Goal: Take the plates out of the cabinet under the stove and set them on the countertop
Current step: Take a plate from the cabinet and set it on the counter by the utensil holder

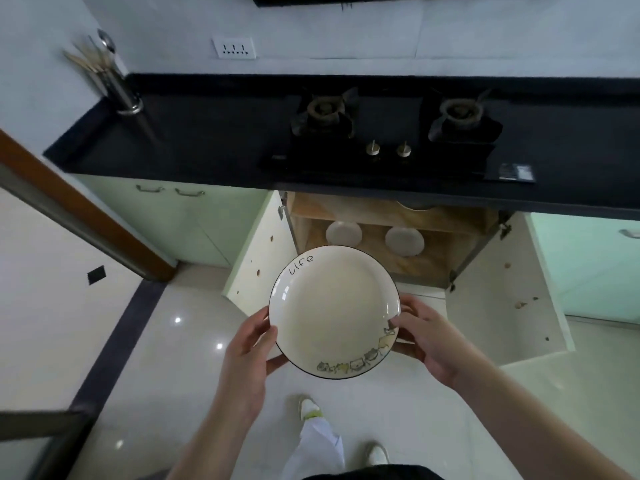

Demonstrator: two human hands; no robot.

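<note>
A cream plate [332, 311] with a dark rim, the word "Life" and small cat drawings is held level in front of the open cabinet [433, 220] under the stove. My left hand [251, 344] grips its left edge, thumb on top. My right hand [420, 332] grips its right edge, thumb on the rim. Inside the cabinet two more pale plates lie on the wooden shelf, one at the left [343, 233] and one at the right [404, 241]. The black countertop [194, 140] runs above the cabinet.
A two-burner gas stove [391, 133] sits in the countertop with two knobs. A metal utensil holder [123, 91] stands at the counter's back left. Both cabinet doors hang open, left [258, 258] and right [509, 292]. A brown door frame [79, 209] slants at the left. My feet stand on the glossy floor.
</note>
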